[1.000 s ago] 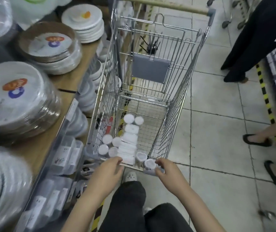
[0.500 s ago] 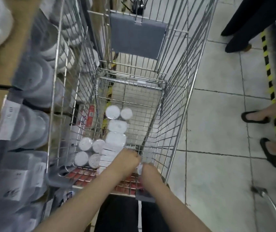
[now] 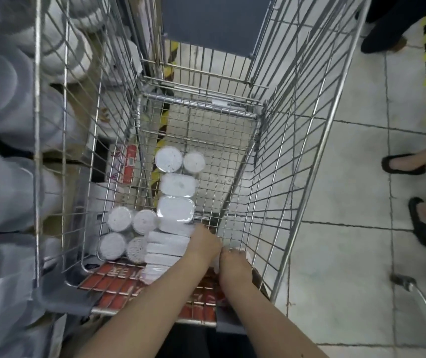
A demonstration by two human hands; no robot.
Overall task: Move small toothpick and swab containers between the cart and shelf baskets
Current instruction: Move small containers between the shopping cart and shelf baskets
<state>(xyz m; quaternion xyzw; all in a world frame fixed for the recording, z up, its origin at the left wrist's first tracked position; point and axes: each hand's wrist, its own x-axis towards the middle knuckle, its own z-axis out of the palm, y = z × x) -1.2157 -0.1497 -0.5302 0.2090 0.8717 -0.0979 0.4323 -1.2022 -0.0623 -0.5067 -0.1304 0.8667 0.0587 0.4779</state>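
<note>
Containers [image 3: 173, 218] lie on the cart [image 3: 310, 140] floor, strung 12-to-6 with lids up; likely light, rigid, slick plastic, best pinched across the sidewalls; left hand [image 3: 202, 245] and right hand [image 3: 233, 264] reach in at 6, fingers hidden, grip undeterminable.

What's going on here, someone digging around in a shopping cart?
A person is leaning over a wire shopping cart in a store aisle, both arms reaching down into it. The left hand and right hand meet at the near end of the cart floor, beside a row of white rectangular containers. Whether either hand grips anything is hidden. Round white containers sit in a cluster to the left, two more farther back. Packaged goods fill the shelf alongside.
</note>
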